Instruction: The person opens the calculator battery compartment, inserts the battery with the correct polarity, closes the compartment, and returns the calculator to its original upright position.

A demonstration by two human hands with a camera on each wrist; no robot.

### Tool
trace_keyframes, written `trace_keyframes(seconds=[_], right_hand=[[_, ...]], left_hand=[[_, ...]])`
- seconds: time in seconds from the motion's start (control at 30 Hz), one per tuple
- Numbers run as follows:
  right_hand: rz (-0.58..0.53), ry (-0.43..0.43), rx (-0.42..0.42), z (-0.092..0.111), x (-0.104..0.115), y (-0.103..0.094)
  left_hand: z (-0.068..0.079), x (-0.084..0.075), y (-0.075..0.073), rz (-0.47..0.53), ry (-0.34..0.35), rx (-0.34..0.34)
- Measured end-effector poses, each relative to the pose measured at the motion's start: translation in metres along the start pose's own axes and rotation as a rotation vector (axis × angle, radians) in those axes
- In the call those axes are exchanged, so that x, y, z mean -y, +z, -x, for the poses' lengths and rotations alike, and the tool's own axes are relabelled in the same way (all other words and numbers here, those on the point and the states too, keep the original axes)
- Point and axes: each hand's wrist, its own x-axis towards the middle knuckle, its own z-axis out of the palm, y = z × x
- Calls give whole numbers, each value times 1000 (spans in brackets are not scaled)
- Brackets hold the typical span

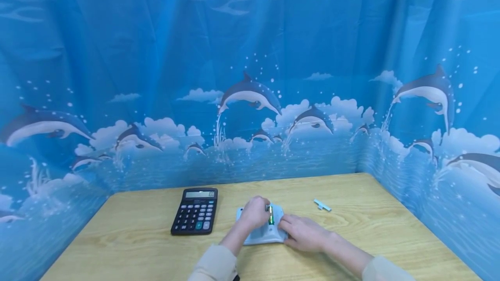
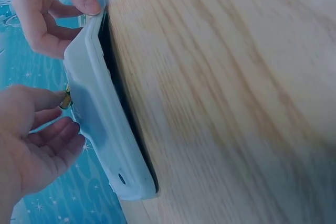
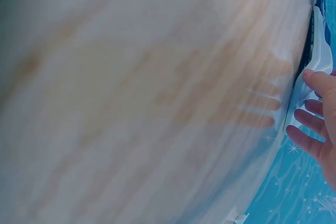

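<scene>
A person's two bare hands work on a light-blue device (image 1: 261,236) lying at the lower centre of the frame, a green-and-gold battery (image 1: 271,217) showing in the open slot on its upper face. The left hand (image 1: 254,214), just left of the slot, has thumb and forefinger drawn close together in a pinch at the battery's end, its other fingers loosely bent, as the left wrist view shows at the left edge. The right hand (image 1: 306,232), at lower right of centre, grips the rim of the device, thumb pressed on one side and fingers on the other; in the right wrist view, at the right edge, those fingers are slightly spread. A small light-blue piece (image 1: 322,205) with a short tab lies apart on the table (image 1: 129,233), right of centre, beyond the right hand. A black calculator (image 1: 194,211) lies face up at lower left of centre, well clear of both hands, its display lit toward the top. Pale sleeves (image 1: 216,263) enter from the bottom edge. A blue curtain (image 1: 187,47) printed with leaping dolphins and clouds fills the upper frame.
</scene>
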Motion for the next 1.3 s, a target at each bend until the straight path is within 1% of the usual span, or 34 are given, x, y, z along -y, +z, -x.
trace_keyframes(seconds=[0.17, 0.27, 0.33, 0.43, 0.57, 0.77, 1.03, 1.2, 1.3], right_hand=[[-1, 5, 8, 0, 0, -1], [-3, 6, 12, 0, 0, -1], [-5, 7, 15, 0, 0, 0], [-5, 7, 18, 1, -1, 0], [-11, 18, 38, 1, -1, -1], [-15, 45, 83, 0, 0, -3], [-28, 50, 97, 0, -2, -3], [-19, 32, 78, 0, -2, -3], [-12, 17, 56, -1, -2, -3]], left_hand=[[1, -1, -1, 20, -5, 45], [1, 0, -2, 23, 8, 61], [0, 1, -3, 18, 24, 62], [0, 3, -3, 3, 67, 51], [0, 5, -3, -13, 90, 51], [0, 6, -4, 15, 69, 76], [-1, 6, -5, 30, 46, 72], [-2, 3, -5, 11, 40, 75], [-2, 2, -4, -4, 49, 63]])
